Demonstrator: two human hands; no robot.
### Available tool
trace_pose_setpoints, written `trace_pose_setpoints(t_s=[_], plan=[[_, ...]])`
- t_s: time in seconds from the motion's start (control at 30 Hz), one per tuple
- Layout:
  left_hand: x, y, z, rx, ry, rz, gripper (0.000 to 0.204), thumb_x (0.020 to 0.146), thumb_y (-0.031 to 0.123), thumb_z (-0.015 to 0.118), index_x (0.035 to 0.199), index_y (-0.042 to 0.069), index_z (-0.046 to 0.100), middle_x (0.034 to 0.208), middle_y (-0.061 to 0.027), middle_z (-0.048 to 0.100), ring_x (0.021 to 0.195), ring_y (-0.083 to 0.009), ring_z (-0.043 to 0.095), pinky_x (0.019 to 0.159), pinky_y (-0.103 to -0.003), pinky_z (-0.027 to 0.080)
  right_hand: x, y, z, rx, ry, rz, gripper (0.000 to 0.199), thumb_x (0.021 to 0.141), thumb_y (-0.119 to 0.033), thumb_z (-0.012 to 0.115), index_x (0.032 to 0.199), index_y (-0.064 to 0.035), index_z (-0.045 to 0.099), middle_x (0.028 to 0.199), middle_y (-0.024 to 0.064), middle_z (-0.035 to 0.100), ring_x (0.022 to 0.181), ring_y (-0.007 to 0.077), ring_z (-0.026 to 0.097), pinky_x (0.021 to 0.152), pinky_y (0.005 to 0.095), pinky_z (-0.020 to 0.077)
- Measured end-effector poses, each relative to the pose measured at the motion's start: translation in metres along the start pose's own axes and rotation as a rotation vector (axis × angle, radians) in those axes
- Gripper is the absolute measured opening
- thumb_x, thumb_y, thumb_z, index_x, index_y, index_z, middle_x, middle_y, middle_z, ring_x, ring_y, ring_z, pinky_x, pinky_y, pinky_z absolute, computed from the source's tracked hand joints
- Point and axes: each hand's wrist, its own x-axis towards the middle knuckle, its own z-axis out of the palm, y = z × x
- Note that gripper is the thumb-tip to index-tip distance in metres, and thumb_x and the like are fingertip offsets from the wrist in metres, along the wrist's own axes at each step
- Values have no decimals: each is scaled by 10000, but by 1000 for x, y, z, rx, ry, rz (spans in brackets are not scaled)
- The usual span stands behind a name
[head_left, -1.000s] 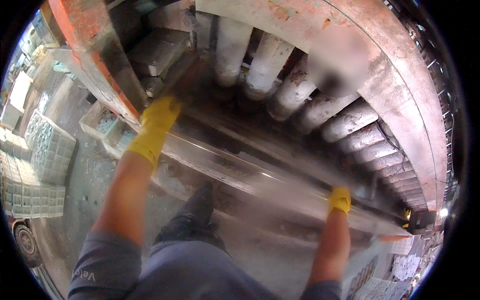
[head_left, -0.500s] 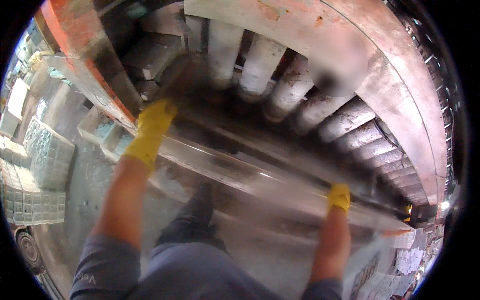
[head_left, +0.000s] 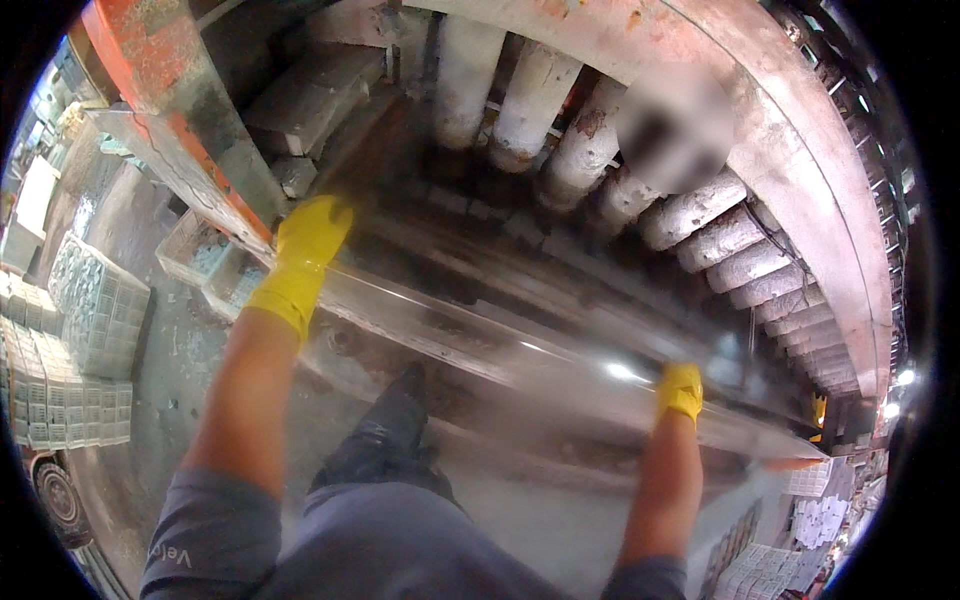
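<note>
My left hand [head_left: 312,245], in a yellow rubber glove, sits at the left end of a long, wet-looking metal ledge [head_left: 455,335]. Its fingers curl over the far side. Well to the right, my right hand [head_left: 681,392], gloved the same way, closes over the edge of that ledge. Both fingertips are partly hidden. Beyond the ledge lies a dark, blurred machine bed. Above it, a row of thick, dirty white cylinders [head_left: 535,105] hangs from a broad, stained beam [head_left: 800,170].
An orange and grey upright [head_left: 190,110] stands at the left, with a pale block [head_left: 310,105] beside it inside the machine. Stacked white plastic crates [head_left: 95,310] and a wheel [head_left: 60,495] are on the left floor. More crates [head_left: 765,570] lie at lower right.
The row of cylinders and the beam have shifted upward, away from the ledge, showing more of the bed. A bright glint shows on the ledge near my right hand. Both hands stay in place.
</note>
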Motion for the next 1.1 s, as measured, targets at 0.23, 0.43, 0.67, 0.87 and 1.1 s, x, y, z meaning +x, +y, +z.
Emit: trace_pose_setpoints(t_s=[0.23,0.43,0.67,0.87,1.1], plan=[[-24,-15,-7,-17,35,38,361,910,377,713,1101,73,743,1107,-121,752,1037,-308,706,913,-407,545,-40,0,-6,38,26,-31,468,970,-445,609,1112,-19,743,1205,252,696,1174,432,639,942,494,521],[-37,-15,-16,-27,27,40,377,901,375,730,1105,57,741,1104,-123,754,1029,-301,711,909,-398,547,-67,-4,-19,37,16,22,473,976,-455,612,1132,-26,735,1210,247,697,1178,425,638,946,490,521],[-48,-21,-23,-28,23,46,379,901,381,731,1100,58,740,1090,-117,758,999,-296,721,888,-391,557,-81,-6,-19,4,8,-23,490,965,-464,624,1143,-17,722,1233,247,689,1198,419,631,950,484,515],[-53,-29,-22,-39,32,51,383,903,386,726,1112,66,738,1079,-107,762,986,-290,726,879,-391,560,-75,8,2,116,16,83,520,951,-481,630,1143,-5,713,1229,254,691,1199,420,634,961,483,509],[-70,-29,-39,-23,-120,-26,515,917,509,608,1219,104,709,1248,-160,701,1178,-364,640,1001,-476,491,-94,14,8,124,27,121,518,945,-482,640,1141,-8,709,1214,252,701,1188,418,645,963,477,513]])
